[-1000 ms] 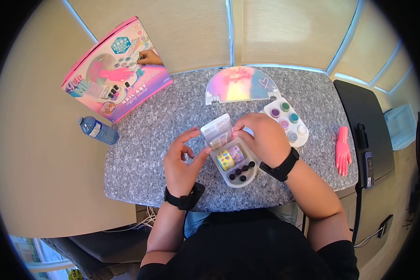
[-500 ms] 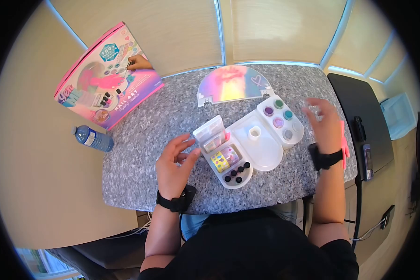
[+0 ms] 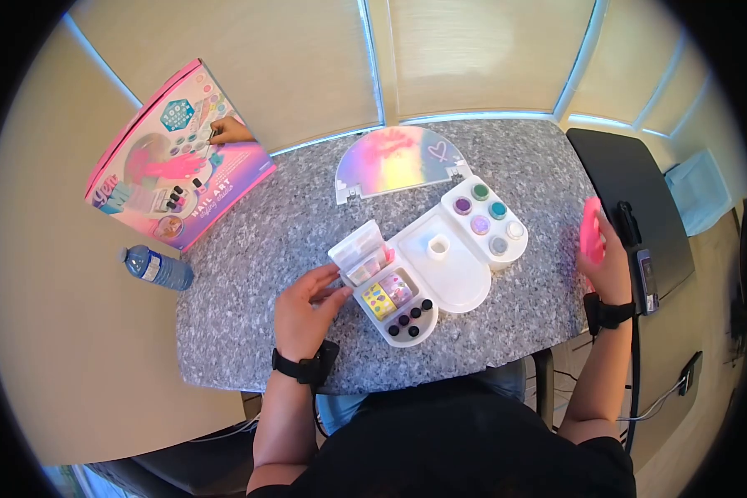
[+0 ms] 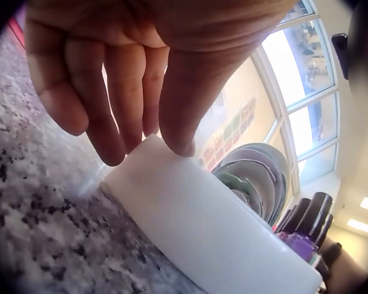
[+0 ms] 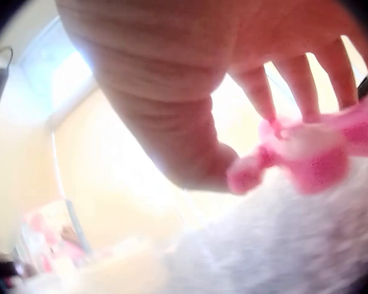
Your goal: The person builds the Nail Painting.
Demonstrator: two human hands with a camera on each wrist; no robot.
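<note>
At the right table edge, my right hand [image 3: 607, 264] grips the pink model hand [image 3: 591, 232]; in the right wrist view the pink plastic [image 5: 312, 153] lies between thumb and fingers. My left hand [image 3: 301, 319] touches the back left corner of the white tray [image 3: 450, 286], thumb and fingertips at its corner in the left wrist view [image 4: 153, 147]. That side compartment holds two patterned tape rolls [image 3: 380, 300] and several black-capped bottles [image 3: 404, 319]. Clear packs [image 3: 359, 249] stand upright at its back. Several glitter pots [image 3: 480, 224] sit in the opposite compartment.
A rainbow half-round panel [image 3: 401, 162] lies behind the tray on the speckled table [image 3: 249, 274]. A printed box [image 3: 183, 158] stands at the back left, with a water bottle [image 3: 158, 267] before it. A black surface [image 3: 639, 191] with a dark device [image 3: 648, 278] adjoins the right side.
My right hand has left the clear packs, moved right and taken hold of the pink model hand. My left hand stays near the tray's corner. The head view has shifted.
</note>
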